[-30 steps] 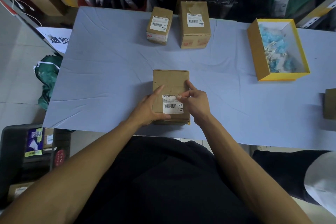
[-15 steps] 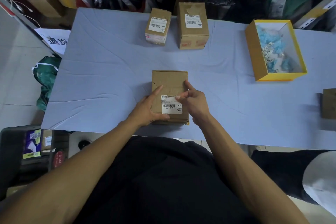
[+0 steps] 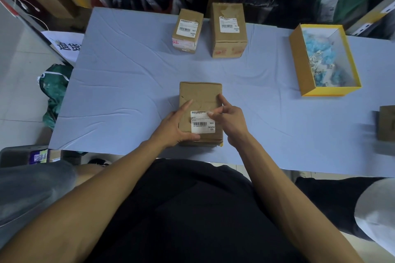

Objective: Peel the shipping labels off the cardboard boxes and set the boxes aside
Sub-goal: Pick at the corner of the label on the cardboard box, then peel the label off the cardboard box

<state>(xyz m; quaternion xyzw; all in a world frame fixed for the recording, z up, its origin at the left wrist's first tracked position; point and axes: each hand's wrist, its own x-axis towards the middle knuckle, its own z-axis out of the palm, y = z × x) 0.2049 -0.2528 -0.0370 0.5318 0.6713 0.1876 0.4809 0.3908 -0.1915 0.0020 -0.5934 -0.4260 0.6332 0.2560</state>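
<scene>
The right hand [image 3: 232,121] picks with thumb and a curled finger at the upper right corner of the white barcoded label [image 3: 202,122]. The left hand [image 3: 173,127] grips the left side of the creased brown box [image 3: 199,97] bearing that label, which lies at the table's [image 3: 128,92] near edge, well apart from two labelled boxes [image 3: 228,32] at the far edge.

We count three labelled cardboard boxes on the tabletop [image 3: 128,83]: one near [image 3: 199,96], two far [image 3: 187,30] [image 3: 229,32]. One open yellow box [image 3: 299,66] sits right. Two hands [image 3: 174,127] [image 3: 232,119].
</scene>
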